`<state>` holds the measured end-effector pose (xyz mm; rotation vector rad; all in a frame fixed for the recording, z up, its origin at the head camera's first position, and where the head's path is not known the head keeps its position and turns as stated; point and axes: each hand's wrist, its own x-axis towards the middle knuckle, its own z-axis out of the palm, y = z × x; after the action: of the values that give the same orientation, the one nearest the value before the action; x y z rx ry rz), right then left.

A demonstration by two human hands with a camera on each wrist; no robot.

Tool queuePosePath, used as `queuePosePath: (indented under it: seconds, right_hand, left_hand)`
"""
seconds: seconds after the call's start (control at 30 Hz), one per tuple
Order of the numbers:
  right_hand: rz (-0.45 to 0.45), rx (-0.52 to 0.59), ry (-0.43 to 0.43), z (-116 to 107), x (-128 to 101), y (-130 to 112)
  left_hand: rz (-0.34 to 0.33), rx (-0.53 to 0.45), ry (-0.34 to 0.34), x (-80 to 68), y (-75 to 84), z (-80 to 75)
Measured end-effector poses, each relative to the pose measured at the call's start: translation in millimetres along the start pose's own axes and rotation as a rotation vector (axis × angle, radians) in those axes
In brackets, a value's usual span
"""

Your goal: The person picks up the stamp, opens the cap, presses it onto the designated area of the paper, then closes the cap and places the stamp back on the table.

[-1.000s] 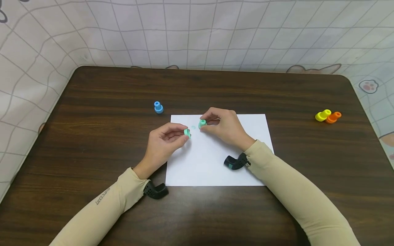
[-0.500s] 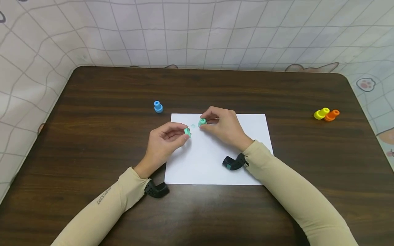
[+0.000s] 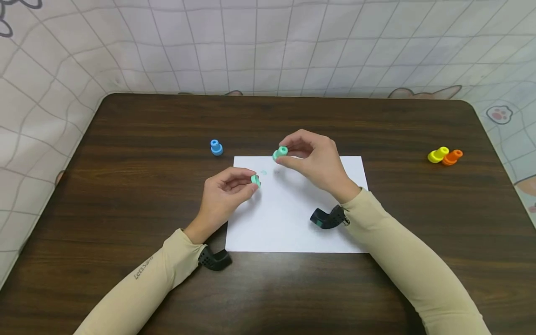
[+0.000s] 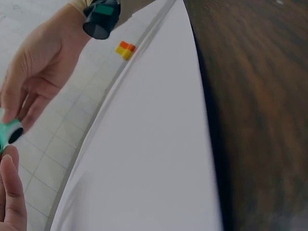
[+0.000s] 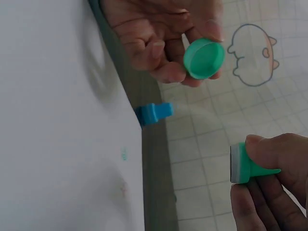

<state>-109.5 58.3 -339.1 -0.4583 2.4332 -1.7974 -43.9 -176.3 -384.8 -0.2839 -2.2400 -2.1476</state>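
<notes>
Wood table point(image 3: 125, 130), white paper point(image 3: 276, 218); hands point(image 3: 228, 188) point(image 3: 316, 158) pinch green stamp point(image 5: 245, 167), hollow green cap point(image 5: 205, 58).

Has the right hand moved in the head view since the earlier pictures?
Yes: against the white paper, the right hand has shifted up and a little rightward in the head view, its green stamp now overlapping the paper's far edge.

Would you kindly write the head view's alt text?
A person's left hand holds a green cap, their right hand a green stamp, near white paper. A blue stamp sits left, yellow and orange stamps right, on a dark table.
</notes>
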Motion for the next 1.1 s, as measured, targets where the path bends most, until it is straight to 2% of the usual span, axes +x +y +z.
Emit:
queuePosePath:
  seconds: [0.27, 0.57, 0.8, 1.1]
  right_hand:
    - [0.010, 0.150, -0.007, -1.5, -14.1, -11.9]
    - [-0.047, 0.346, 0.006, -1.6, -33.4, -17.3]
    - [-0.083, 0.400, 0.022, -1.0, -42.4, -17.4]
    - [-0.106, 0.442, 0.019, 1.9, -46.0, -13.1]
  left_hand:
    - [0.028, -0.044, 0.023, 5.0, 4.7, 0.6]
    - [0.070, -0.053, -0.034, 14.1, 14.5, 11.7]
    - [0.089, -0.087, -0.057, 16.9, 22.1, 21.0]
    - [0.122, -0.138, -0.083, 15.6, 23.8, 27.6]
